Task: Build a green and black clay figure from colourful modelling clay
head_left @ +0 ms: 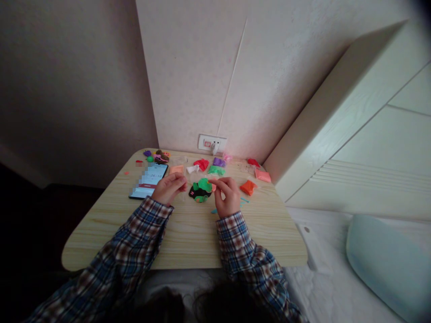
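A green clay piece point(204, 184) sits on a black base point(194, 192) near the middle of the table, with more green and a little orange on its front. Just left of it is my left hand point(169, 187), fingers drawn together in a pinch; whatever lies between the tips is too small to make out. From the other side my right hand point(229, 196) reaches in, index finger pointing at the green clay and thumb curled under. Something peach shows by its fingertips, but I cannot tell whether it is held.
A phone point(148, 180) lies left of my left hand. Behind the clay are red clay point(202, 164), a purple packet point(218, 162) and a green packet point(216, 170). An orange packet point(248, 187) and blue tools point(244, 201) lie to the right. Brown clay point(161, 156) stands at the back left.
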`<action>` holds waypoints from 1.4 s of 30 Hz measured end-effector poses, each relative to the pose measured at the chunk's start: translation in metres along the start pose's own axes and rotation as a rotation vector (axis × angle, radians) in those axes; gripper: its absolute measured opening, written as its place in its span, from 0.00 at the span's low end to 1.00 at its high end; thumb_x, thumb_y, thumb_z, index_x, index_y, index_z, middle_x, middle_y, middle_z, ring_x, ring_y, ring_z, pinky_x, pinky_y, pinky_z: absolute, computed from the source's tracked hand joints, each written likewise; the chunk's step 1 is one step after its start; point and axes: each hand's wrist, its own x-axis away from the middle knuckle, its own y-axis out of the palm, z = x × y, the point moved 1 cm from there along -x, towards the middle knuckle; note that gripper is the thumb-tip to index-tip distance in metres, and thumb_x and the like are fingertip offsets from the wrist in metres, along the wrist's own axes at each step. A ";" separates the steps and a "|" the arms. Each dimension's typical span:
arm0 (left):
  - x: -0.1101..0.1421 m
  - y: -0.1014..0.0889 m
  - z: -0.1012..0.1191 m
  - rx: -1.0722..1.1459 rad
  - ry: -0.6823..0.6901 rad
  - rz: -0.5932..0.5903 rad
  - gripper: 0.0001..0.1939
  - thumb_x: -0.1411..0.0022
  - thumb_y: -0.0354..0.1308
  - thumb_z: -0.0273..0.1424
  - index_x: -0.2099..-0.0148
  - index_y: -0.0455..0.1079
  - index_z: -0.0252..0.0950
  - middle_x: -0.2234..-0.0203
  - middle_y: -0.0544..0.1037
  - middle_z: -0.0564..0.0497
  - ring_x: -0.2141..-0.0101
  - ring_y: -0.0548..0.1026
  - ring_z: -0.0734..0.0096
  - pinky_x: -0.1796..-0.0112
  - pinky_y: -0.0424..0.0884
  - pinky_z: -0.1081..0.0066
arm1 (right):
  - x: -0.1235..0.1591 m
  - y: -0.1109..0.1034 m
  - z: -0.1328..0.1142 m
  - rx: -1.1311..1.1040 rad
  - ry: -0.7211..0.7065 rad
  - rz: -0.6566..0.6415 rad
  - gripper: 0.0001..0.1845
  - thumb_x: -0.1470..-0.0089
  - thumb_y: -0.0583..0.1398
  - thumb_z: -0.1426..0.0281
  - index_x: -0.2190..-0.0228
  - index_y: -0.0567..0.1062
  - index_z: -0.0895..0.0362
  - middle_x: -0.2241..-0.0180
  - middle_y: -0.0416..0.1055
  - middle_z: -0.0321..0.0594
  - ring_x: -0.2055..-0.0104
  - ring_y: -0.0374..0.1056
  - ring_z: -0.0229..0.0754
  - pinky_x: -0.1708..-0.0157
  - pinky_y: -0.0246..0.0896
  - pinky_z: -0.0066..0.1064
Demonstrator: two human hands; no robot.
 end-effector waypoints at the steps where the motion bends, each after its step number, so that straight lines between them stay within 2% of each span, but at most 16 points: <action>1: 0.000 0.000 0.000 0.001 0.000 0.002 0.19 0.71 0.72 0.39 0.79 0.69 0.33 0.87 0.71 0.56 0.83 0.67 0.79 0.79 0.62 0.76 | 0.000 0.000 0.000 -0.005 0.012 0.003 0.17 0.50 0.52 0.79 0.64 0.77 0.55 0.69 0.67 0.42 0.64 0.64 0.43 0.64 0.63 0.35; 5: -0.001 -0.002 -0.002 0.005 -0.005 0.001 0.18 0.69 0.71 0.38 0.79 0.69 0.33 0.87 0.71 0.56 0.83 0.67 0.78 0.79 0.62 0.76 | 0.001 0.002 0.006 0.002 0.105 -0.012 0.16 0.49 0.51 0.78 0.63 0.75 0.56 0.68 0.68 0.42 0.63 0.65 0.43 0.63 0.63 0.35; 9: -0.001 -0.002 -0.003 -0.004 0.000 -0.019 0.17 0.67 0.71 0.36 0.78 0.69 0.33 0.86 0.71 0.56 0.82 0.67 0.78 0.78 0.62 0.76 | 0.008 0.010 0.025 0.030 0.213 -0.088 0.17 0.53 0.53 0.79 0.63 0.74 0.56 0.66 0.67 0.42 0.65 0.65 0.41 0.65 0.64 0.35; 14: 0.000 -0.001 -0.002 -0.005 0.004 -0.018 0.17 0.67 0.71 0.37 0.79 0.68 0.33 0.86 0.70 0.56 0.82 0.66 0.78 0.78 0.62 0.76 | 0.014 0.022 0.039 0.008 0.238 -0.176 0.13 0.58 0.58 0.78 0.67 0.75 0.57 0.65 0.66 0.43 0.63 0.65 0.43 0.61 0.64 0.38; 17: 0.000 -0.001 -0.002 -0.011 0.010 -0.029 0.16 0.65 0.70 0.35 0.79 0.68 0.32 0.86 0.70 0.56 0.82 0.66 0.79 0.78 0.62 0.76 | 0.014 0.026 0.038 0.003 0.262 -0.140 0.10 0.60 0.62 0.74 0.70 0.75 0.57 0.66 0.66 0.42 0.63 0.65 0.45 0.60 0.62 0.41; 24: -0.001 -0.003 -0.004 -0.011 0.008 -0.037 0.16 0.66 0.71 0.36 0.78 0.69 0.32 0.86 0.71 0.55 0.82 0.66 0.79 0.79 0.62 0.76 | 0.010 0.037 0.034 0.020 0.336 -0.151 0.14 0.64 0.67 0.67 0.70 0.75 0.57 0.64 0.66 0.42 0.61 0.63 0.47 0.60 0.59 0.42; 30: 0.000 -0.001 -0.002 -0.014 -0.004 -0.039 0.18 0.68 0.71 0.38 0.79 0.68 0.33 0.86 0.70 0.56 0.82 0.66 0.79 0.79 0.62 0.77 | 0.007 0.040 0.027 0.018 0.333 -0.140 0.14 0.63 0.68 0.69 0.69 0.74 0.56 0.65 0.65 0.41 0.60 0.63 0.46 0.61 0.60 0.38; 42: 0.000 0.001 -0.001 -0.010 -0.001 -0.029 0.19 0.69 0.72 0.38 0.79 0.68 0.33 0.87 0.70 0.56 0.82 0.66 0.79 0.79 0.61 0.77 | 0.004 0.035 0.024 -0.017 0.394 -0.187 0.14 0.62 0.67 0.71 0.69 0.74 0.58 0.63 0.66 0.43 0.58 0.63 0.48 0.59 0.59 0.39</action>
